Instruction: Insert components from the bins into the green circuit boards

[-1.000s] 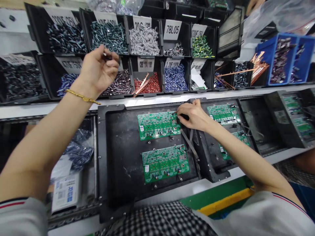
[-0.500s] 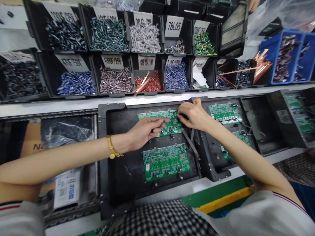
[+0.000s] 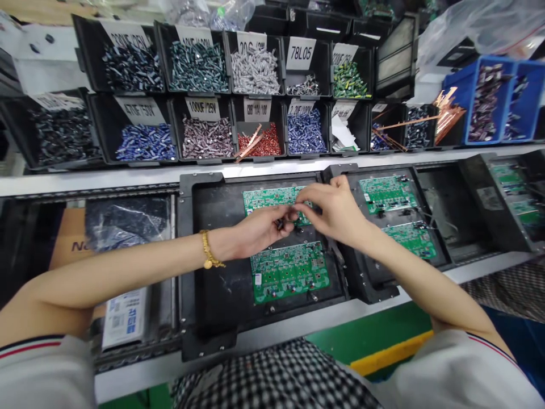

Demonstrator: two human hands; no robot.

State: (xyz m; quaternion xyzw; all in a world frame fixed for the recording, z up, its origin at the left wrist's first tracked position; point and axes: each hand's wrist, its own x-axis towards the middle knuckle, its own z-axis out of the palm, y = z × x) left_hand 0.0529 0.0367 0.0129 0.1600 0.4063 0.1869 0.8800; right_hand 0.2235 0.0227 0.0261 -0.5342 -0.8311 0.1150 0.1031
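My left hand (image 3: 264, 230) is closed, palm side up, around small dark cylindrical parts (image 3: 280, 223) that show between its curled fingers. The fingertips of my right hand (image 3: 334, 211) are pinched against the left fingertips; anything between them is too small to make out. Both hands hover over the upper green circuit board (image 3: 266, 197), covering part of it. Below lies the lower circuit board (image 3: 292, 270), with a white label and a few small parts standing along its front edge. Both boards rest in a black tray (image 3: 217, 295).
Labelled black bins of components stand behind the tray, among them red capacitors (image 3: 268, 140) and blue capacitors (image 3: 305, 132). Copper-coloured strips (image 3: 449, 116) and blue bins (image 3: 489, 102) are at the right. A second tray holds more circuit boards (image 3: 387, 194). At left lies a white box (image 3: 125, 318).
My right hand has moved left, off the right end of the upper board, to meet my left fingertips. Dark parts now show in my left hand. The camera view has shifted slightly.
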